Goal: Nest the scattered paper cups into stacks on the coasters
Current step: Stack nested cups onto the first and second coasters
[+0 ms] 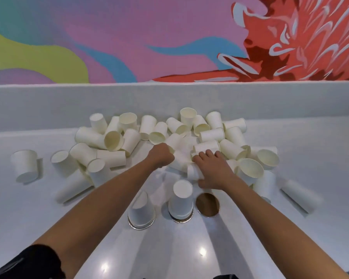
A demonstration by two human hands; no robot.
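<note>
A heap of several white paper cups (129,135) lies scattered across the white counter, most on their sides. Near me are three round coasters: an upside-down cup (141,210) covers the left one, another upside-down cup (181,200) stands on the middle one, and the right coaster (207,204) is bare and brown. My right hand (214,168) is wrapped over a cup lying on its side (192,171) at the front of the heap. My left hand (162,155) reaches into the heap's middle with fingers curled; what it holds is hidden.
The white counter (320,158) ends at a low white back ledge under a colourful mural wall. Single cups lie apart at the far left (25,165) and far right (299,195). Bare counter shows in front of the coasters.
</note>
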